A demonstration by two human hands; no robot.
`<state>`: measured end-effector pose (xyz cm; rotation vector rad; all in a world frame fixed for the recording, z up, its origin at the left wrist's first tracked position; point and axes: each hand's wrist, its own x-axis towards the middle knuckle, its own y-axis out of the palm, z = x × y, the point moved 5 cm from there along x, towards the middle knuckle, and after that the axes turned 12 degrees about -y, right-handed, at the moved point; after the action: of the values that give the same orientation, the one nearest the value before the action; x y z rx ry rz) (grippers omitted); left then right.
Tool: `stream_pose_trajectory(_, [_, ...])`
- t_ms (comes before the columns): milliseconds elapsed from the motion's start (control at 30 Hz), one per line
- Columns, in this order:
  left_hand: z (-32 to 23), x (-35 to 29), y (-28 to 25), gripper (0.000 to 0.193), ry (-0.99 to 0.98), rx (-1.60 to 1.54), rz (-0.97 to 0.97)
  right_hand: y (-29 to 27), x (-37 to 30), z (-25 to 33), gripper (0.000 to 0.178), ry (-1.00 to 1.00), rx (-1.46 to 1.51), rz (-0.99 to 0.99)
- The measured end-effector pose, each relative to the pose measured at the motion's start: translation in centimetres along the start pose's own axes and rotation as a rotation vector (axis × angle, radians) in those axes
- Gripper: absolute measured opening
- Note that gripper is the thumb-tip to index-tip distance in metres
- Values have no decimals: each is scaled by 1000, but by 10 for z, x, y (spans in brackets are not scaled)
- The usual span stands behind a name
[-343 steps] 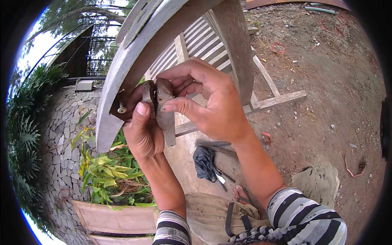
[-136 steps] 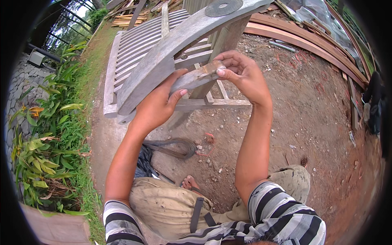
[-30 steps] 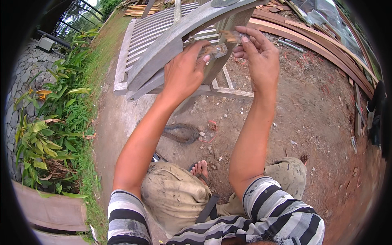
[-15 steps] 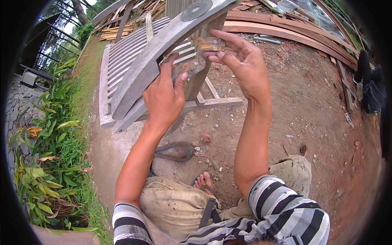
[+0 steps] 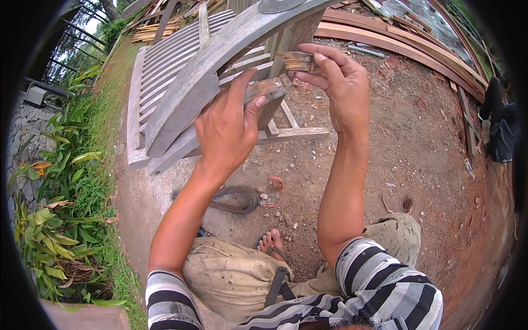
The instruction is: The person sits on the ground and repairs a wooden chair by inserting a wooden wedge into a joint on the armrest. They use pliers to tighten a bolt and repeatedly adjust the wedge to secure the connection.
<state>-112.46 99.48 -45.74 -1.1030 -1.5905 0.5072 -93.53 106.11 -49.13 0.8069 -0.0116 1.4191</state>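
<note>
My left hand [image 5: 228, 124] is closed at the underside of a weathered grey wooden bench's curved rail [image 5: 203, 82]. Between its thumb and index finger shows a broken chunk of wood [image 5: 268, 88] with a rough, splintered face; I cannot tell whether it is loose from the bench. Just right of it, my right hand [image 5: 344, 91] pinches a smaller splintered wood piece [image 5: 294, 60] between thumb and fingers. The two broken ends face each other, close together. Behind them stands a thick bench post [image 5: 300, 41]. A grey round disc [image 5: 280, 4] lies on the curved rail.
Slats [image 5: 170, 71] of the bench spread to the left. A coil of wire [image 5: 236, 199] lies on the dirt near my foot. Long reddish boards [image 5: 396, 47] are stacked behind at the right. Leafy plants [image 5: 49, 231] border the left side. A dark bag-like object [image 5: 500, 129] sits far right.
My right hand has moved slightly right and down with its wood piece, turning it a little. My left hand and the broken chunk have shifted slightly right. The view has shifted a little too.
</note>
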Motion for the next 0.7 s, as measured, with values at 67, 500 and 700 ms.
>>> stream_pose_trajectory(67, [-1, 0, 0, 39, 21, -3, -28, -3, 3, -3, 22, -50, -98, 4])
stream_pose_trajectory(500, [-3, 1, -5, 27, 127, 4, -151, -2, -17, -52, 56, 138, -153, 503])
stream_pose_trajectory(700, [4, -4, -15, 28, 397, -180, -232, 10, -21, -64, 55, 108, -42, 393])
